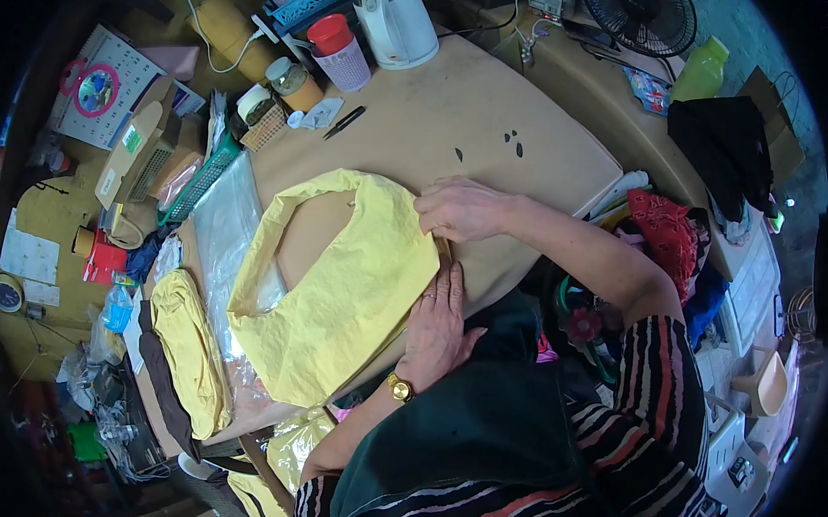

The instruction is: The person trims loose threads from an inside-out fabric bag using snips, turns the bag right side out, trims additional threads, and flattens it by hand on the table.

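A pale yellow cloth bag (340, 292) with a wide loop handle lies flat on the brown-covered table (410, 103). My right hand (466, 210) is at the bag's right edge, with its fingers curled and pinching the fabric near the upper corner. Below it, my left hand (437, 319), with a gold watch at the wrist, lies with outstretched fingers along the bag's lower right edge. The thumb of that hand points away to the right. Part of the far side of the handle rests over a clear plastic sheet (224, 220).
Folded yellow cloth (187, 351) and a dark brown strip (162, 382) lie along the table's left edge. A white kettle (395, 30), a red-lidded cup (339, 55), a jar (292, 81) and a black pen (345, 122) stand or lie at the back. A fan (641, 25) is at upper right.
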The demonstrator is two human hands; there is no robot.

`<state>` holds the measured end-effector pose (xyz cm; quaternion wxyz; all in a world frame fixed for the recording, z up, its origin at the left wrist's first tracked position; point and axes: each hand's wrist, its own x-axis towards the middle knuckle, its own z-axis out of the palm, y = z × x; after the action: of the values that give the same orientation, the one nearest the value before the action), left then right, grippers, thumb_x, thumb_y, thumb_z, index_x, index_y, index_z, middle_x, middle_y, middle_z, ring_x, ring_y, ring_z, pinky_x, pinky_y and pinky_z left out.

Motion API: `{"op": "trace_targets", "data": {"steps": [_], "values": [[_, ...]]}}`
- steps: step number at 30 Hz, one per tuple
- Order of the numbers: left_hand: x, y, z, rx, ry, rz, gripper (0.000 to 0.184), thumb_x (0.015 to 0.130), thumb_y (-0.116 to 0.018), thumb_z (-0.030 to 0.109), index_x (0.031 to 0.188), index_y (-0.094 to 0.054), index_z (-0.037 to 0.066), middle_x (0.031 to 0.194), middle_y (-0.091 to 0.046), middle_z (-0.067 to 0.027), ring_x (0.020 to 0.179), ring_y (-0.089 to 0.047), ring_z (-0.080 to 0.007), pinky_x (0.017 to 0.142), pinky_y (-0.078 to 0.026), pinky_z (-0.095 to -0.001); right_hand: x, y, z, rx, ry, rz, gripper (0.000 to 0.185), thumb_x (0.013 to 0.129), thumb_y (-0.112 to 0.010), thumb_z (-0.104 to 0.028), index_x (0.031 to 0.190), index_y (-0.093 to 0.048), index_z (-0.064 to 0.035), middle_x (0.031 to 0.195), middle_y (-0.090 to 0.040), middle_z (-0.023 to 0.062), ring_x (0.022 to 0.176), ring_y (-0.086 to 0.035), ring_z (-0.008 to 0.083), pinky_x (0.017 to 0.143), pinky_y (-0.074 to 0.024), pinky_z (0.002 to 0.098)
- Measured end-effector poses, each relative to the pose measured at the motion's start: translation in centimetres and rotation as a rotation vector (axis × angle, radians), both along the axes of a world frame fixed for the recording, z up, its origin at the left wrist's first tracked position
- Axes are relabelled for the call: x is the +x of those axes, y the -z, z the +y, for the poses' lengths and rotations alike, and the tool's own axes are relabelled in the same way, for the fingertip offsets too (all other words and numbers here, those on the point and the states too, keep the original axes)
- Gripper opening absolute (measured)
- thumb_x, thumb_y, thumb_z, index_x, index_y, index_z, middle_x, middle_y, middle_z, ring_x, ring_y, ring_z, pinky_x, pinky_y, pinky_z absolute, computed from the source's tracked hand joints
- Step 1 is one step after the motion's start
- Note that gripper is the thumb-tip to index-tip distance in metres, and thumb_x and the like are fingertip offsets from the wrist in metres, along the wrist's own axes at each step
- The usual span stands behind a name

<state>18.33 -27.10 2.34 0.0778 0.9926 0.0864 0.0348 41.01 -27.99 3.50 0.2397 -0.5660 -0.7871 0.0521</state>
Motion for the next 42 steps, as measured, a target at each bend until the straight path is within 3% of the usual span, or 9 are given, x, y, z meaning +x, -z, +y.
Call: {"op": "trace_targets", "data": {"steps": [8, 16, 21, 24, 27, 29, 32, 38, 42], "values": [[0.0, -1.2, -0.1, 0.011, -0.004, 0.087, 0.112, 0.068, -0.079, 0.045, 0.155, -0.017, 0.009, 0.154, -0.024, -0.0226, 0.138, -0.033, -0.0356, 0.113, -0.030, -0.0421, 1.5, 0.1, -0.7, -0.099, 0.007, -0.040, 0.009, 0.080, -0.066, -0.017, 0.083, -0.065, -0.0085, 0.084, -0.056, 0.0064, 0.086, -0.060, 0.0257, 0.079, -0.0460, 0.0389], [-0.5, -1.2, -0.4, 0.035, 0.014, 0.177, 0.113, 0.068, -0.080, 0.043, 0.155, -0.015, 0.011, 0.154, -0.024, -0.0226, 0.138, -0.033, -0.0362, 0.112, -0.032, -0.0415, 1.6, 2.3, -1.4, 0.143, 0.006, -0.376, 0.012, 0.077, -0.060, -0.014, 0.087, -0.057, -0.0099, 0.090, -0.054, 0.0054, 0.091, -0.057, 0.0225, 0.082, -0.0426, 0.0366], [-0.6, -0.8, -0.3, -0.001, 0.006, 0.207, 0.115, 0.068, -0.081, 0.041, 0.156, -0.013, 0.013, 0.154, -0.024, -0.0232, 0.137, -0.035, -0.0368, 0.111, -0.034, -0.0410, -1.7, 0.6, -2.3, 0.149, 0.003, -0.203, 0.013, 0.079, -0.058, -0.014, 0.091, -0.055, -0.0099, 0.091, -0.052, 0.0059, 0.096, -0.055, 0.0224, 0.088, -0.0401, 0.0381], [-1.0, -1.2, -0.3, -0.088, -0.015, 0.262, 0.099, 0.073, -0.079, 0.033, 0.153, -0.025, 0.012, 0.153, -0.025, -0.0255, 0.137, -0.035, -0.0390, 0.111, -0.035, -0.0418, -1.5, 1.6, -2.1, 0.064, -0.054, -0.276, 0.011, 0.081, -0.055, -0.013, 0.092, -0.055, -0.0099, 0.093, -0.052, 0.0065, 0.096, -0.054, 0.0227, 0.089, -0.0394, 0.0382], [-3.2, -2.4, 1.1, -0.139, 0.289, 0.047, 0.074, 0.081, -0.073, 0.023, 0.145, -0.040, 0.010, 0.151, -0.031, -0.0233, 0.139, -0.033, -0.0401, 0.111, -0.034, -0.0420, -1.7, 2.1, -2.0, -0.019, -0.008, -0.277, 0.010, 0.082, -0.054, -0.013, 0.091, -0.056, -0.0102, 0.094, -0.053, 0.0068, 0.095, -0.054, 0.0228, 0.089, -0.0394, 0.0378], [-5.1, -4.8, 3.1, -0.812, 0.120, -0.012, 0.056, 0.085, -0.067, 0.012, 0.138, -0.050, 0.007, 0.150, -0.036, -0.0201, 0.140, -0.031, -0.0401, 0.112, -0.033, -0.0425, -2.0, 1.8, -2.1, -0.022, 0.038, -0.287, 0.009, 0.081, -0.055, -0.013, 0.090, -0.056, -0.0104, 0.093, -0.053, 0.0067, 0.095, -0.055, 0.0227, 0.088, -0.0394, 0.0378], [-6.5, -4.6, 5.4, -0.123, -0.267, -0.121, 0.057, 0.099, -0.047, 0.039, 0.148, -0.037, 0.011, 0.155, -0.030, -0.0192, 0.144, -0.025, -0.0404, 0.114, -0.015, -0.0606, -2.5, 0.4, -2.5, 0.060, 0.115, -0.319, 0.017, 0.076, -0.063, -0.015, 0.092, -0.058, -0.0111, 0.093, -0.055, 0.0060, 0.097, -0.055, 0.0224, 0.089, -0.0403, 0.0383], [-7.3, -0.1, 6.6, -0.066, -0.265, 0.052, 0.085, 0.090, -0.045, 0.065, 0.154, -0.023, 0.012, 0.160, -0.018, -0.0176, 0.147, -0.012, -0.0441, 0.107, -0.006, -0.0742, -2.5, 1.1, -2.0, 0.266, 0.015, -0.152, 0.030, 0.067, -0.075, -0.025, 0.088, -0.059, -0.0110, 0.089, -0.053, 0.0051, 0.093, -0.054, 0.0220, 0.090, -0.0390, 0.0399], [-7.2, -0.2, 7.2, -0.085, -0.249, 0.109, 0.100, 0.082, -0.050, 0.073, 0.155, -0.019, 0.011, 0.161, -0.013, -0.0180, 0.147, -0.008, -0.0437, 0.108, -0.005, -0.0729, -2.8, -0.1, -2.1, 0.246, 0.120, -0.040, 0.034, 0.067, -0.076, -0.023, 0.095, -0.062, -0.0112, 0.096, -0.052, 0.0073, 0.091, -0.055, 0.0244, 0.090, -0.0394, 0.0411]]}}
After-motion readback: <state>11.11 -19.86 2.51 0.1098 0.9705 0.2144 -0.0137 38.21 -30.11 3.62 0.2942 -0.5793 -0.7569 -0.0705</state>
